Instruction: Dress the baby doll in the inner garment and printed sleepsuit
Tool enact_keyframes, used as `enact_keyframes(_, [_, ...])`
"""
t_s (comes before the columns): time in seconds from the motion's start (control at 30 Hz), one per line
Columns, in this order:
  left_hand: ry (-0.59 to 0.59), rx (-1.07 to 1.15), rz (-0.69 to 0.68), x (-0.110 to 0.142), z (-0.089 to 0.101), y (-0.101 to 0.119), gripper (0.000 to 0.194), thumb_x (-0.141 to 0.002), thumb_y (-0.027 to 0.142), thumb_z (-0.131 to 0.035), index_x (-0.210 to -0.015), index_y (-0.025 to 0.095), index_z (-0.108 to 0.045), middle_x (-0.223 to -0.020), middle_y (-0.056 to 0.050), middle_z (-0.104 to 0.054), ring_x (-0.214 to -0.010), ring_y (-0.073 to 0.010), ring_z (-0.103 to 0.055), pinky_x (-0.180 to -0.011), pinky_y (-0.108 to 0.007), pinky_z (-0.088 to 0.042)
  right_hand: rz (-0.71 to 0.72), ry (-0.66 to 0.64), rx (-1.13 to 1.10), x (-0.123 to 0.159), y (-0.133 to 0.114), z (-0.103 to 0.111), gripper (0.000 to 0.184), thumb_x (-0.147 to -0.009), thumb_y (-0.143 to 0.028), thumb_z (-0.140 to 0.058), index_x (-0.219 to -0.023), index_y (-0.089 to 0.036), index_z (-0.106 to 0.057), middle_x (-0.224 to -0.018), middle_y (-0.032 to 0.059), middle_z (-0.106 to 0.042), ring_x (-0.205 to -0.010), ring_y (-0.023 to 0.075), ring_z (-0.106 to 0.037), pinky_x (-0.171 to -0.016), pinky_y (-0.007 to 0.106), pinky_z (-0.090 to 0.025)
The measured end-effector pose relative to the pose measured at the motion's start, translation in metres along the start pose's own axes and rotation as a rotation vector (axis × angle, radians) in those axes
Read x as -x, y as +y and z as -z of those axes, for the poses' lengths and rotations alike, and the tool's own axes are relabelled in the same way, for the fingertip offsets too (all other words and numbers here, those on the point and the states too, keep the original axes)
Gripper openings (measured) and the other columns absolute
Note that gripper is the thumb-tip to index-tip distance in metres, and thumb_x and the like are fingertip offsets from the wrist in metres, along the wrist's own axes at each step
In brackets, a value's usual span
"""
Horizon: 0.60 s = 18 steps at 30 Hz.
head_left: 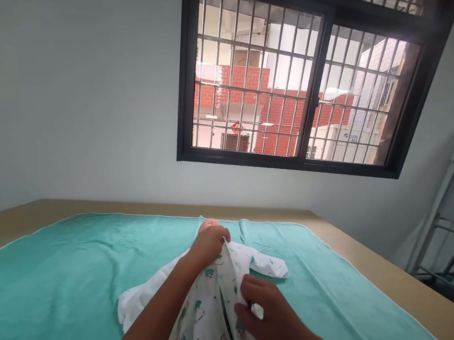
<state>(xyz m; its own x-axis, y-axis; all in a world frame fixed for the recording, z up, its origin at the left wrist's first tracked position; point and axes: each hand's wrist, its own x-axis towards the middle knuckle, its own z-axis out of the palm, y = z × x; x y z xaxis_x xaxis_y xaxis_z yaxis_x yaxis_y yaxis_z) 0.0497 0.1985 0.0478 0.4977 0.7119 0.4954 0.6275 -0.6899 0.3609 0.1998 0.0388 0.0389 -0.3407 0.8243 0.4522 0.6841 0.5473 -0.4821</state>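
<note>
1. The left hand (209, 244), at the far part of the garment, pinches a raised fold of white fabric between thumb and fingers, its forearm crossing in from the near left.
2. The right hand (275, 310), nearer and slightly blurred, is curled beside the right edge of the front opening; thumb and forefinger bend toward each other. I cannot tell whether they grip the fabric.
3. The white garment (206, 302), printed with small green figures, lies in the near middle of the cloth, a dark slit running down its front. One sleeve (272, 267) reaches right.
4. Under it, a green cloth (62, 277) with a pale edge lies lightly creased over a tan table (376, 268), whose border shows at the far side and right.
5. Beyond stands a plain wall (80, 97) with a dark-framed, barred window (294, 81); red brick shows outside. At far right is a metal frame (436, 216).
</note>
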Motion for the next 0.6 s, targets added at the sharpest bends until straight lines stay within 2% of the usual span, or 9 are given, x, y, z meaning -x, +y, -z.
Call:
enact_keyframes(0.07, [-0.049, -0.015, -0.023, 0.002, 0.004, -0.005, 0.032, -0.072, 0.004, -0.045, -0.075, 0.022, -0.071, -0.094, -0.003, -0.068, -0.108, -0.0199, -0.055, -0.083, -0.027, -0.046, 0.245, -0.023, 0.285, -0.006, -0.008, -0.014, 0.023, -0.072, -0.016, -0.052, -0.059, -0.02, -0.033, -0.065, -0.0017, -0.051, -0.06, 0.0116, -0.044, -0.058, 0.026, -0.03])
enact_keyframes(0.17, [-0.123, -0.04, -0.028, 0.004, 0.013, -0.011, 0.029, -0.07, 0.004, -0.048, -0.072, 0.021, -0.071, -0.103, -0.001, -0.067, -0.096, -0.0178, -0.06, -0.073, -0.025, -0.046, 0.545, 0.047, 0.568, -0.007, 0.002, -0.041, 0.018, -0.07, -0.021, -0.055, -0.06, -0.02, -0.04, -0.059, -0.0022, -0.051, -0.053, 0.0126, -0.042, -0.053, 0.029, -0.025])
enact_keyframes(0.3, [-0.223, -0.097, -0.031, 0.007, 0.026, -0.013, 0.032, -0.066, 0.002, -0.052, -0.074, 0.025, -0.072, -0.095, 0.0, -0.069, -0.083, -0.0163, -0.062, -0.068, -0.024, -0.045, 0.613, 0.203, 0.617, 0.002, 0.017, -0.063, 0.021, -0.079, -0.025, -0.053, -0.061, -0.021, -0.043, -0.058, -0.0017, -0.052, -0.051, 0.0134, -0.044, -0.051, 0.029, -0.027])
enact_keyframes(0.4, [-0.248, -0.154, -0.014, 0.008, 0.031, -0.01, 0.028, -0.066, 0.003, -0.054, -0.074, 0.023, -0.071, -0.088, -0.001, -0.069, -0.077, -0.0165, -0.062, -0.065, -0.024, -0.044, 0.682, 0.188, 0.521, 0.009, 0.012, -0.055, 0.028, -0.09, -0.029, -0.048, -0.063, -0.021, -0.046, -0.054, -0.0036, -0.05, -0.046, 0.0111, -0.042, -0.049, 0.028, -0.028])
enact_keyframes(0.47, [-0.252, -0.199, 0.007, 0.008, 0.035, -0.008, 0.023, -0.068, 0.006, -0.054, -0.073, 0.022, -0.07, -0.086, -0.002, -0.068, -0.071, -0.0163, -0.062, -0.063, -0.025, -0.042, 0.653, 0.123, 0.378, 0.009, 0.005, -0.041, 0.027, -0.093, -0.029, -0.048, -0.067, -0.022, -0.049, -0.057, -0.004, -0.054, -0.047, 0.0101, -0.046, -0.05, 0.026, -0.033])
enact_keyframes(0.5, [-0.251, -0.22, 0.017, 0.007, 0.037, -0.007, 0.022, -0.069, 0.007, -0.054, -0.075, 0.022, -0.069, -0.086, -0.002, -0.068, -0.07, -0.016, -0.062, -0.062, -0.025, -0.042, 0.581, 0.098, 0.285, 0.008, 0.002, -0.034, 0.023, -0.092, -0.028, -0.048, -0.07, -0.022, -0.052, -0.062, -0.003, -0.059, -0.053, 0.0105, -0.051, -0.053, 0.025, -0.038])
enact_keyframes(0.57, [-0.253, -0.26, 0.037, 0.007, 0.041, -0.008, 0.025, -0.071, 0.008, -0.053, -0.082, 0.024, -0.069, -0.086, -0.002, -0.069, -0.069, -0.0158, -0.062, -0.062, -0.026, -0.042, 0.358, 0.083, 0.121, 0.002, 0.0, -0.023, 0.012, -0.091, -0.025, -0.05, -0.083, -0.023, -0.058, -0.084, 0.0015, -0.067, -0.076, 0.0132, -0.063, -0.067, 0.024, -0.049])
enact_keyframes(0.6, [-0.257, -0.283, 0.053, 0.008, 0.043, -0.009, 0.027, -0.071, 0.009, -0.052, -0.085, 0.025, -0.069, -0.085, -0.002, -0.069, -0.068, -0.0161, -0.062, -0.063, -0.026, -0.042, 0.238, 0.089, 0.067, -0.001, 0.002, -0.02, 0.011, -0.092, -0.025, -0.049, -0.092, -0.023, -0.06, -0.098, 0.0041, -0.068, -0.092, 0.0151, -0.064, -0.079, 0.026, -0.051])
